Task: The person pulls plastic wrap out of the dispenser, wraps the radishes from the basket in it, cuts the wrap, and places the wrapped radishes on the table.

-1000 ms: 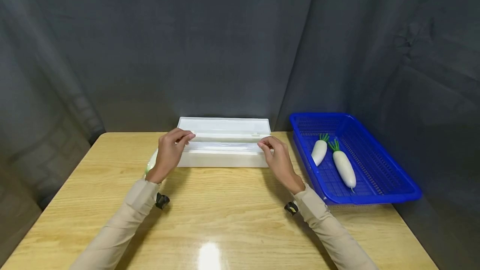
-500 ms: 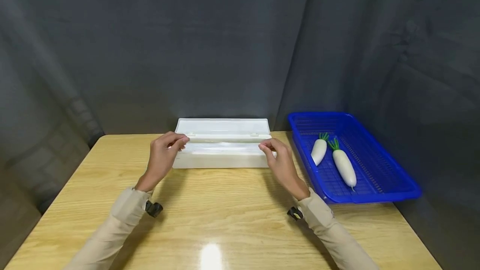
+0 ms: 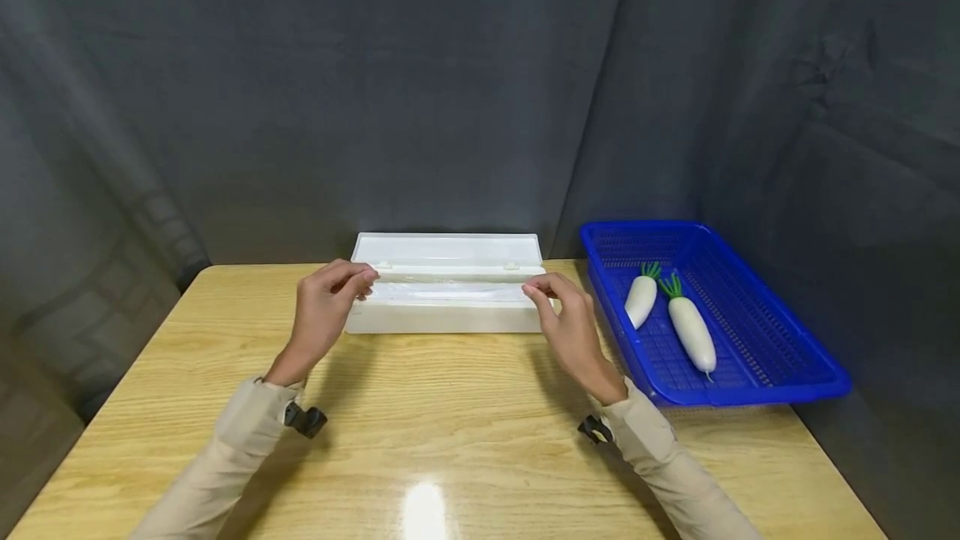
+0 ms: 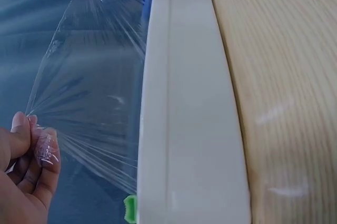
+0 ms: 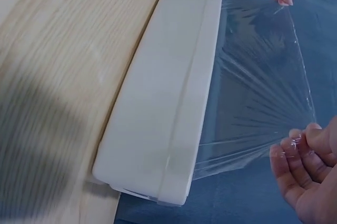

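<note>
A clear sheet of plastic wrap [image 4: 100, 71] is stretched up out of a long white dispenser box [image 3: 450, 320]. My left hand [image 3: 324, 307] pinches one corner of the wrap between thumb and fingers, above the box's left end. At the other corner my right hand [image 3: 567, 327] pinches the wrap in the same way, above the right end. Between the hands the film's free edge runs taut, with creases fanning from each pinch in both wrist views. The box's white lid [image 3: 450, 249] stands raised at the back. A small green piece [image 4: 130, 209] shows at the box's left end.
To the right, a blue plastic basket [image 3: 765, 315] holds two white radishes [image 3: 692, 333] with green tops. The wooden table [image 3: 450, 423] lies in front of the box. A dark curtain [image 3: 450, 90] hangs close behind it.
My left hand has shifted slightly to the left, and my right hand a little to the right. Both still pinch the wrap. The box and lid stay about where they were.
</note>
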Motion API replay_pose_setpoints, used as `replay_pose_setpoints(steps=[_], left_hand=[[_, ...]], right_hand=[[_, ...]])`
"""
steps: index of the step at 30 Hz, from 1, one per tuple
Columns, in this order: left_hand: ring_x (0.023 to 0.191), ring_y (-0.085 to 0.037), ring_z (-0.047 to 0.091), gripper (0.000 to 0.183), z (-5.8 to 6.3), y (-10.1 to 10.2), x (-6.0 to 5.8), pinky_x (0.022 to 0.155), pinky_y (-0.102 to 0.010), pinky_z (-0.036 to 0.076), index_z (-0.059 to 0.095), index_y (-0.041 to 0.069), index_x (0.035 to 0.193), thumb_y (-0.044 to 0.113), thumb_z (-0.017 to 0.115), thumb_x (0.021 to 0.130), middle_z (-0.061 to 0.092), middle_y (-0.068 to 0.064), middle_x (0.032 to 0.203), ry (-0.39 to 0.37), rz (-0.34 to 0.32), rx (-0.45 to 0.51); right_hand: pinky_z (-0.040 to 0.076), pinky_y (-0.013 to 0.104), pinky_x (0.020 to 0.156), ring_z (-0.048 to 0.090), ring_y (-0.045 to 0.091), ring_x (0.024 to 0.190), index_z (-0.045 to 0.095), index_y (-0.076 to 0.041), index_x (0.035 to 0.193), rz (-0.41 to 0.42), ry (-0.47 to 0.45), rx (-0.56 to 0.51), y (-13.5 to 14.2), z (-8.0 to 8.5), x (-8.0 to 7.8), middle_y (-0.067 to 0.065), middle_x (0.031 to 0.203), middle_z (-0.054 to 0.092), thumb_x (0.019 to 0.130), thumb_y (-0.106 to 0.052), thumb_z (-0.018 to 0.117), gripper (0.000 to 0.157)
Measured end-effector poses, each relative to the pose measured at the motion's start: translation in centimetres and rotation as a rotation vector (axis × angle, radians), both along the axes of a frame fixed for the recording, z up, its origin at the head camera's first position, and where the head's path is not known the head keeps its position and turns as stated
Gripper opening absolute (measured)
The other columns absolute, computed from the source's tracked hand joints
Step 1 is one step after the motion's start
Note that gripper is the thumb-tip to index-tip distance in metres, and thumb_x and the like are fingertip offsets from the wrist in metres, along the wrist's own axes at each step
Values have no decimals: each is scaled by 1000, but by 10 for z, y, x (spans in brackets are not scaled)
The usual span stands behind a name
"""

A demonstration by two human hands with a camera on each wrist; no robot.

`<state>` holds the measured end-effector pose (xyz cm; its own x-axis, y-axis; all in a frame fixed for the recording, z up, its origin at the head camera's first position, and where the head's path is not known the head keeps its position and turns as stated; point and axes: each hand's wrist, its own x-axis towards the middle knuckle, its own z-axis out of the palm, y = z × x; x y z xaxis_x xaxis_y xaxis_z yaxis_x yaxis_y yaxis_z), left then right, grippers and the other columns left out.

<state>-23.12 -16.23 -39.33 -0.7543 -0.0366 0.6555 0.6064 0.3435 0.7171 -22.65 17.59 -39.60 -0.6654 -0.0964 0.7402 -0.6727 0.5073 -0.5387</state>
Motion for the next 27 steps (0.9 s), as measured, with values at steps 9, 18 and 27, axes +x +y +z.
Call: replay_pose_setpoints(steps=[9,18,27], left_hand=[[71,-6,64,12,6,-3,15,69,-13,51,80,-2,93,-11,73,91,71,-14,81,112,-17,-42],[72,-3,61,3,10,-1,20,70,-12,49,77,-10,92,-8,75,90,70,-15,81,203,-12,-45],[70,-6,60,14,14,1,30,70,-11,47,79,-4,92,-16,76,85,70,-12,80,246,36,-85]], right_hand=[[51,14,89,73,27,89,73,0,93,16,63,5,4,3,7,12,92,75,92,2,76,4],[54,19,87,72,25,86,74,0,95,8,128,-12,6,6,11,9,93,76,90,7,76,9],[54,19,90,72,25,89,74,1,97,20,159,13,8,11,12,12,93,75,91,9,74,10]])
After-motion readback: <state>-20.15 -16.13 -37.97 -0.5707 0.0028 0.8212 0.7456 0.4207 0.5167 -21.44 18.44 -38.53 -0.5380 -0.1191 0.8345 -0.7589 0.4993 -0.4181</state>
